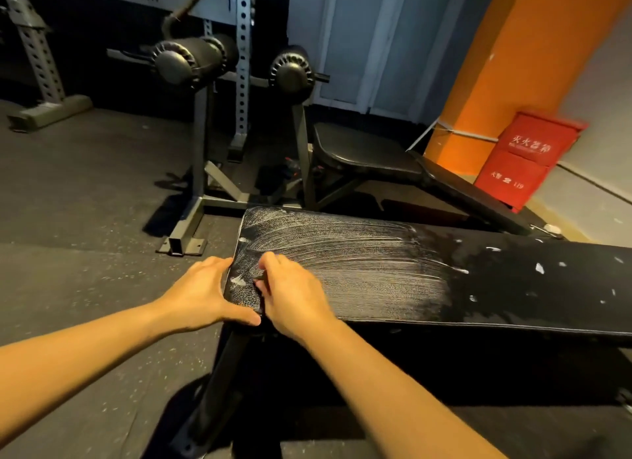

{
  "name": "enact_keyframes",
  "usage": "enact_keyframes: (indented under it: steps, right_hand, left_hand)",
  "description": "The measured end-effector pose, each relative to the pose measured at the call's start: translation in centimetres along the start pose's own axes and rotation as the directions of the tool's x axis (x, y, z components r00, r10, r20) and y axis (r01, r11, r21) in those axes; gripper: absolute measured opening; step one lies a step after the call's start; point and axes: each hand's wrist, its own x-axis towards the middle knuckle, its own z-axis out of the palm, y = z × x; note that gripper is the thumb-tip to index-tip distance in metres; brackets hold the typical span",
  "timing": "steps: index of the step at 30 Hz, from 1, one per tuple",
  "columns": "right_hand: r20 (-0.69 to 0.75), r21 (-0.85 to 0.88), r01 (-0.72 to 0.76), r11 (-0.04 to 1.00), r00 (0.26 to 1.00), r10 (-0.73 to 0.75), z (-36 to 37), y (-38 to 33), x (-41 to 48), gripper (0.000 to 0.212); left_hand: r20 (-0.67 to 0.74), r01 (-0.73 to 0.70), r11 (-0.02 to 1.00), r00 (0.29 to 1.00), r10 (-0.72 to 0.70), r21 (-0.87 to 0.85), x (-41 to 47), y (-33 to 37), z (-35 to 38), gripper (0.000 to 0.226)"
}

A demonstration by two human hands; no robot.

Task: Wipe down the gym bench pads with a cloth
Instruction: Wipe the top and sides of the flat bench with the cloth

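Smears of white residue (359, 263) streak the bench pad (513, 308) near the hands; flecks (539, 268) farther right await wiping. The left grip (201, 294) clasps the pad's end. The right grip (290, 291) curls on top; whether it holds a cloth is unclear.

Red box (526, 157), orange pillar (513, 65)

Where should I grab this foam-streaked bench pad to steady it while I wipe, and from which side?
Take the bench pad by its short left end, coming from the left. That end is a free, rounded edge, so fingers hook over the top and the thumb braces the front corner, as the left hand does now, leaving the streaked top free for wiping.
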Motion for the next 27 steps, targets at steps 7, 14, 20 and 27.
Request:
enact_keyframes:
  steps: [7,14,20,27]
  right_hand:
    - [-0.174,-0.138,-0.450,0.882,0.888,0.426,-3.1,11.1,3.5,0.013]
    - [0.067,0.021,0.279,0.960,0.958,-0.280,1.9,-2.6,3.7,0.016]
    - [0.005,-0.094,-0.023,0.995,1.000,0.023,-1.3,6.9,7.2,0.011]
    - [0.055,0.040,0.228,0.973,0.972,-0.230,1.8,-0.8,6.8,0.006]
  left_hand:
    - [0.021,0.024,0.986,1.000,-0.021,-0.163,-0.5,-0.7,0.1,0.121]
    - [0.000,0.015,0.986,1.000,-0.015,-0.166,-0.3,-1.7,0.0,0.095]
    - [0.046,0.041,0.979,0.998,-0.033,-0.202,-0.2,-2.4,-0.3,0.139]
    - [0.042,0.050,0.985,0.998,-0.044,-0.168,-0.3,-2.1,-0.3,0.124]
